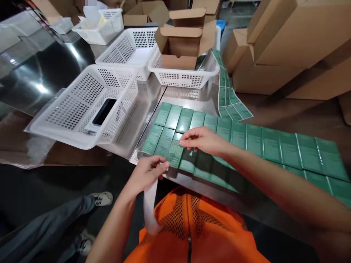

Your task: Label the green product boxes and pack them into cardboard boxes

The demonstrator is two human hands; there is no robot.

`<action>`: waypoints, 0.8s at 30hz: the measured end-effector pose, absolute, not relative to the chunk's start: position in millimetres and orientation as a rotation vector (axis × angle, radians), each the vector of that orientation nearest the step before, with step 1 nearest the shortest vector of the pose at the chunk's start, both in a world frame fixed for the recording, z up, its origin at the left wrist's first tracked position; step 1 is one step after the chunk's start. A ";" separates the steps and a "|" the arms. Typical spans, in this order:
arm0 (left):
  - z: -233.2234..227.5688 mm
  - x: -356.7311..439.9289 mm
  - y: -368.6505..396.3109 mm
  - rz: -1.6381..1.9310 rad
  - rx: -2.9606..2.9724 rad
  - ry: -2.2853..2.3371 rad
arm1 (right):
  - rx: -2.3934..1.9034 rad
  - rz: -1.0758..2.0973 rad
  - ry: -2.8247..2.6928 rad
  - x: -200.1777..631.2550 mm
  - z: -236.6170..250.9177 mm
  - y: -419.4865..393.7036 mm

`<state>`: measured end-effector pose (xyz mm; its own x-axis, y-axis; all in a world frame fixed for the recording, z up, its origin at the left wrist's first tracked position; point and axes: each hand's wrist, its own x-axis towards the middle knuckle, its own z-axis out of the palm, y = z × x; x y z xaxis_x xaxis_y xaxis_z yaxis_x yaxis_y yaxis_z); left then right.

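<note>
A white plastic basket [65, 137] with a black smartphone [104, 111] inside sits left on the metal surface [189, 95]. Beside the near edge, the left hand [145, 173] closes its grip on a white strip [150, 208] hanging down. From there, 2 rows of green boxes [238, 135] run rightward along that edge. The right hand [205, 140] bends its fingers over them; whether its grip holds anything, I cannot tell.

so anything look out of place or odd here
Mostly tidy. The green label sheet hangs over the rim of the basket holding the carton instead of lying flat, and a dark phone-like object sits in the nearest basket. I see no obvious damage.
</note>
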<state>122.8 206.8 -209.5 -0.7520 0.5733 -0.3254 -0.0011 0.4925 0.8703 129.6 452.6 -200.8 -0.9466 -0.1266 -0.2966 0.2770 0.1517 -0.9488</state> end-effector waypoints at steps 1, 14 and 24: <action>-213.8 120.9 208.4 1.260 0.481 2.128 | 0.169 -1.857 2.131 129.2 -205.2 451.7; -226.5 119.3 231.2 0.861 0.486 2.454 | 0.174 -1.442 2.706 124.6 -238.2 446.6; -223.7 113.1 240.4 0.778 0.424 2.441 | 0.176 -1.319 2.795 128.0 -241.2 442.0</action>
